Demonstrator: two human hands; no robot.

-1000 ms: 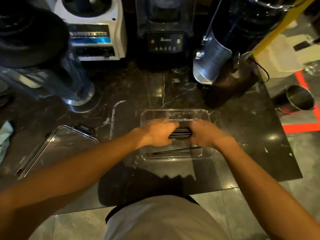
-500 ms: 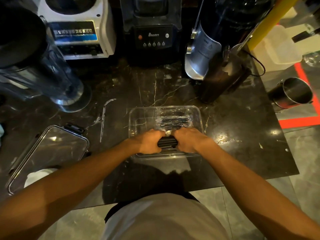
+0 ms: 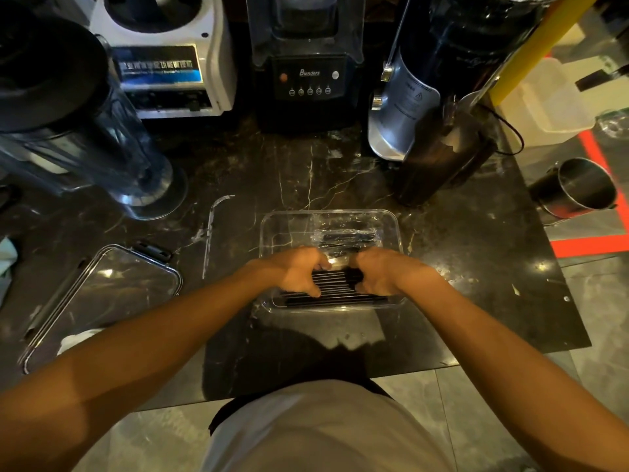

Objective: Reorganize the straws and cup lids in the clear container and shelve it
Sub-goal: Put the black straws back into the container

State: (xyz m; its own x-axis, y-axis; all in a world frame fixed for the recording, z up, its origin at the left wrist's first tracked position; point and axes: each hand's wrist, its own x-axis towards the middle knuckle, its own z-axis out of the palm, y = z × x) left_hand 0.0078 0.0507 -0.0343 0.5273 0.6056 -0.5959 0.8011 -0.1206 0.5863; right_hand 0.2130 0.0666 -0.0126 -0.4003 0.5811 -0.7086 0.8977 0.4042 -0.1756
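Note:
A clear rectangular container [image 3: 396,229] sits on the dark marble counter in front of me. Black straws [image 3: 335,287] lie side by side along its near wall. My left hand [image 3: 299,270] and my right hand [image 3: 377,272] are both inside the container, fingers curled round the straw bundle from either end. A plastic-wrapped pack of black straws [image 3: 345,237] lies at the container's far side. The container's clear lid [image 3: 102,294] with a black clasp lies on the counter to the left. I see no cup lids.
Blender jug [image 3: 85,141] stands back left, a white machine [image 3: 170,63] and a black blender base [image 3: 308,80] at the back, a silver and dark appliance [image 3: 425,131] back right. A steel cup [image 3: 578,189] sits beyond the counter's right edge. A clear plastic strip [image 3: 209,233] lies left of the container.
Both hands have lowered the black straw bundle toward the near side of the container, and the straws now spread flat along the near wall. The wrapped pack behind has come into view.

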